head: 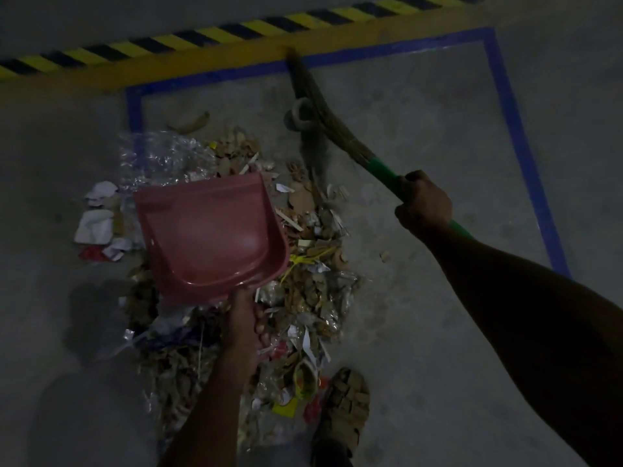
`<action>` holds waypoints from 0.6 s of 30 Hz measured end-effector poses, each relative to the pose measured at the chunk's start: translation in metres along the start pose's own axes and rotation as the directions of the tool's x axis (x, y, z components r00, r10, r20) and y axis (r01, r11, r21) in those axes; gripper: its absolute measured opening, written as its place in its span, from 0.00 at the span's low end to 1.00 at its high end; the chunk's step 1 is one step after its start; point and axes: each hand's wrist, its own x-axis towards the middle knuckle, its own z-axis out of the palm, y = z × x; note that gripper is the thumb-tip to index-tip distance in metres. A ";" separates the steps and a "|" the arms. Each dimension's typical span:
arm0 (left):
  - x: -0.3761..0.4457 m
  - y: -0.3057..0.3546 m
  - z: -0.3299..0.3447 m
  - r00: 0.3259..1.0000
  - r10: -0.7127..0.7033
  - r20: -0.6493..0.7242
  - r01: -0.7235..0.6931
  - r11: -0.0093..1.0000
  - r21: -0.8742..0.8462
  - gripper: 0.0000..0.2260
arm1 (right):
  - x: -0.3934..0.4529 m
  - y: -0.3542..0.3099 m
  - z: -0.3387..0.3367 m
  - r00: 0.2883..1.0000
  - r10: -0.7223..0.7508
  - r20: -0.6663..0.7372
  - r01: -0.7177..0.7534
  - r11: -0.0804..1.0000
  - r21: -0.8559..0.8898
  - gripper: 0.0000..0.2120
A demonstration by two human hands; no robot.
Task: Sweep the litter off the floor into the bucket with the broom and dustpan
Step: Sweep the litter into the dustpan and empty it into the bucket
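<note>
Dimly lit: your left hand (pixel 243 326) grips pink dustpan (pixel 209 235) aloft, empty; right hand (pixel 423 205) grips broom (pixel 337 129). Bristles beyond litter (pixel 310 288); hasty stroke could scatter scraps. Bucket unseen.

Left hand (pixel 244 323): arm extends forward from the lower edge of view, fingers curled around the dustpan handle (pixel 266 352). Right hand (pixel 423 205): arm reaches in from the right edge, extended forward and leftward, fist closed around the green broom handle (pixel 384 171), knuckles uppermost.
</note>
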 end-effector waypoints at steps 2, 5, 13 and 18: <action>0.001 -0.001 -0.002 1.000 -0.007 -0.005 0.007 1.000 -0.021 0.19 | -0.005 -0.007 0.006 1.000 -0.001 0.020 0.001 1.000 0.000 0.26; 0.001 -0.002 -0.001 0.999 -0.024 -0.025 0.023 0.999 -0.037 0.17 | -0.019 -0.008 0.021 0.996 -0.038 0.075 0.038 0.999 0.005 0.28; 0.000 -0.026 -0.018 0.990 -0.141 0.001 0.140 0.986 -0.092 0.22 | -0.123 0.004 0.076 0.976 -0.074 0.202 0.027 0.973 0.227 0.26; 0.003 -0.056 -0.047 0.989 -0.144 0.041 0.145 0.988 -0.043 0.23 | -0.199 0.027 0.099 0.978 -0.021 0.210 -0.041 0.958 0.284 0.29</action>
